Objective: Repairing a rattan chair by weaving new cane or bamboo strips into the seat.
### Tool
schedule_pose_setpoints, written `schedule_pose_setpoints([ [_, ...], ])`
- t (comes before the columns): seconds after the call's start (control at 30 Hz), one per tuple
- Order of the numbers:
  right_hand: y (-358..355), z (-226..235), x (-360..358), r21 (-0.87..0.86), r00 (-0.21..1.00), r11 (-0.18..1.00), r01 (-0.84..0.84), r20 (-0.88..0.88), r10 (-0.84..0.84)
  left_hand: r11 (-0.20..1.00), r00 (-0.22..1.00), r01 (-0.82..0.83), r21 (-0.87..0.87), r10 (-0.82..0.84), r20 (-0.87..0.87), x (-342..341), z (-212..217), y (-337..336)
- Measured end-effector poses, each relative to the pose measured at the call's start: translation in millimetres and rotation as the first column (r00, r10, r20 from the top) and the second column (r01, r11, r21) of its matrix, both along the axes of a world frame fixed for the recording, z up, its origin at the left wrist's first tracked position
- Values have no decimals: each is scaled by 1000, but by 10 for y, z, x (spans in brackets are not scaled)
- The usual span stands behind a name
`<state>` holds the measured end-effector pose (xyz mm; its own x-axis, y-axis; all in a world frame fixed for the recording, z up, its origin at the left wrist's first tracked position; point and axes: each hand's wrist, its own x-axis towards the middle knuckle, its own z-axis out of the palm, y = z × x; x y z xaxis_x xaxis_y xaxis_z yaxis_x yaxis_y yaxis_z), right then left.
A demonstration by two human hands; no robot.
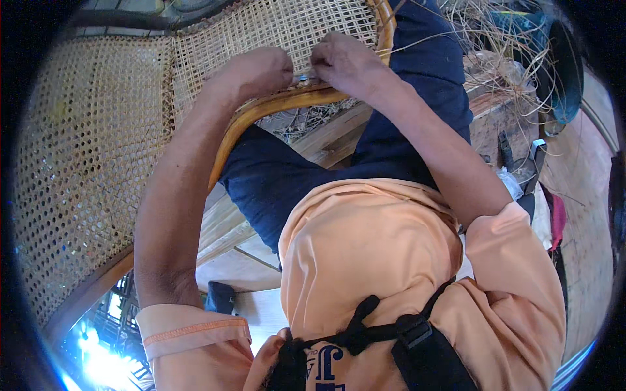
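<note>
A woven cane webbing panel (98, 143) in a curved rattan frame (274, 104) lies across my lap, over my dark blue shorts. My left hand (261, 68) is curled into a fist and presses on the webbing's edge just above the frame rail. My right hand (345, 62) is curled beside it, fingers pinched at the same edge. A small grey thing (304, 79) shows between the two hands; what it is cannot be made out. The fingertips are hidden.
A tangle of loose cane strands (495, 32) lies at the upper right beside a dark round container (567, 65). Wooden planks (326, 140) run under my legs. Small dark tools (505, 148) lie on the wood at the right.
</note>
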<state>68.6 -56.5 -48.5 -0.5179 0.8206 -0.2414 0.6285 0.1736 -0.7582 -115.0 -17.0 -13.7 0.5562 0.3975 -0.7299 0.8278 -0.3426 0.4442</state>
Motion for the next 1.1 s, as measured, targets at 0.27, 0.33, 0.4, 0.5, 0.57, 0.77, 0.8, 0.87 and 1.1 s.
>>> schedule_pose_setpoints([
  [0.27, 166, 72, -25, -150, 986, 984, -97, 122, 116, 997, 997, -72, 40, 73, -10, -36, -63, -122],
  [0.33, 234, 130, -48, -226, 972, 968, -111, 177, 152, 994, 997, -73, 84, 71, 18, -29, -37, -169],
  [0.4, 280, 125, -52, -211, 922, 952, -221, 273, 274, 969, 988, -134, 207, 146, -47, 14, 54, -246],
  [0.5, 302, 100, -83, -147, 902, 945, -291, 287, 322, 949, 981, -177, 260, 193, -37, 3, 150, -313],
  [0.57, 243, 60, -99, -142, 914, 961, -237, 303, 270, 942, 977, -198, 270, 213, -27, -9, 129, -342],
  [0.77, 252, -12, -87, -131, 901, 964, -231, 345, 263, 933, 968, -239, 270, 250, -9, -6, 115, -371],
  [0.8, 272, -27, -46, -158, 897, 952, -264, 324, 302, 931, 962, -262, 256, 274, -11, 11, 116, -366],
  [0.87, 306, 48, -21, -199, 913, 942, -271, 258, 317, 950, 964, -249, 188, 263, -50, 24, 83, -286],
  [1.1, 347, 210, -112, -328, 910, 924, -197, 290, 297, 964, 970, -215, 155, 229, -80, 39, 14, -237],
])
